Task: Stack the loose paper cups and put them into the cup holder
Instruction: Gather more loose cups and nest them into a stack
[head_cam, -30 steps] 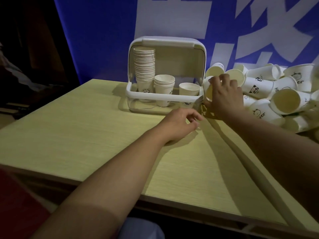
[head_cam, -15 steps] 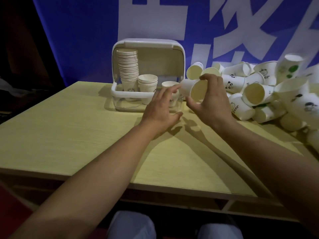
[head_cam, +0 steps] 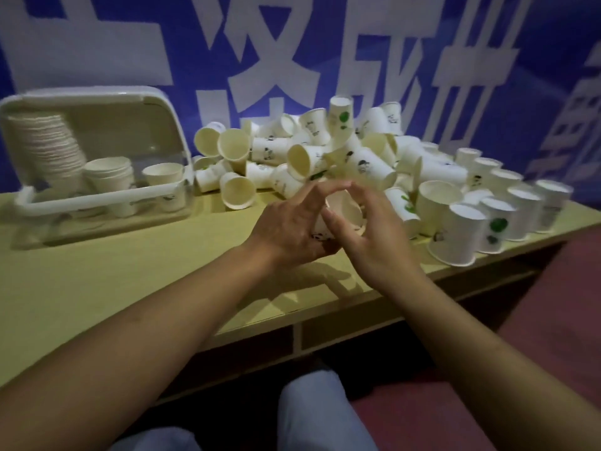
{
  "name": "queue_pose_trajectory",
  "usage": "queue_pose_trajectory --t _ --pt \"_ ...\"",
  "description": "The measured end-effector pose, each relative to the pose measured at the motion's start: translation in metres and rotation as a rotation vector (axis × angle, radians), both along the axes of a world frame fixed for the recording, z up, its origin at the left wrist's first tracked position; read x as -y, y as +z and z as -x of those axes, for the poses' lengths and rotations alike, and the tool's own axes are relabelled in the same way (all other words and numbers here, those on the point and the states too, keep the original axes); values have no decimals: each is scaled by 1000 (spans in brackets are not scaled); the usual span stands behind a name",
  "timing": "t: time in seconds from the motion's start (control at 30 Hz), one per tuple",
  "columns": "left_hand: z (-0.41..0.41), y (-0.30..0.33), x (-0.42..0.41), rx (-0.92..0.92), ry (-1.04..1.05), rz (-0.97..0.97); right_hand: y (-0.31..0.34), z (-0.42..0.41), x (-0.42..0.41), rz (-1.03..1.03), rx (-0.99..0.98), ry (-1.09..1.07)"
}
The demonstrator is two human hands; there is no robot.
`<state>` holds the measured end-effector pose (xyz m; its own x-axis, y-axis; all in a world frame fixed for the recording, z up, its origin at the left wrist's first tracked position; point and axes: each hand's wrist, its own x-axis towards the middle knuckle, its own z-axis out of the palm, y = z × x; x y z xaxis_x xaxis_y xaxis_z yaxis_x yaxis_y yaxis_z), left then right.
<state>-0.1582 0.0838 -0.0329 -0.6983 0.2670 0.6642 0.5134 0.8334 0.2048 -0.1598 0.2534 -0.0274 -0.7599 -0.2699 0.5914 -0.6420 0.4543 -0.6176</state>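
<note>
Both hands meet over the table (head_cam: 97, 288) around one paper cup (head_cam: 341, 213), held above the tabletop with its open mouth turned toward the right. The left hand (head_cam: 289, 229) wraps the cup's base and printed side, fingers curled, index finger arched over the top. The right hand (head_cam: 374, 232) grips the rim end, thumb across the near side and fingers curved behind. Just beyond the hands lies the pile (head_cam: 325, 157) of loose cups, most on their sides, mouths facing various ways. To its right, upside-down cups (head_cam: 487, 209) stand in rows near the table edge. At far left sits the holder (head_cam: 97, 164), lid raised; inside it are a tall stack (head_cam: 45, 148) at left, a short stack (head_cam: 109, 177) in the middle, and a single cup (head_cam: 162, 177) at right. A blue banner (head_cam: 455, 76) with white characters fills the background.
</note>
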Motion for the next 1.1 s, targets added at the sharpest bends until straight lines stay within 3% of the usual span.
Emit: queue_pose_trajectory --t 0.2,0.33,0.57,0.7,0.97,1.1 --pt "40 -3 -65 127 -160 96 -20 3 -87 136 -94 -366" --pt "66 -9 -89 128 -218 165 -30 25 -117 73 -62 -503" --pt "79 -27 -93 103 -251 107 -36 55 -128 -98 25 -558" --pt "80 -28 -88 108 -250 56 -39 57 -130 -92 20 -571" --pt "76 -24 -77 227 -296 1 -26 45 -131 150 -2 -543" --pt "71 -21 -69 332 -355 -109 -11 36 -133 357 -146 -518"
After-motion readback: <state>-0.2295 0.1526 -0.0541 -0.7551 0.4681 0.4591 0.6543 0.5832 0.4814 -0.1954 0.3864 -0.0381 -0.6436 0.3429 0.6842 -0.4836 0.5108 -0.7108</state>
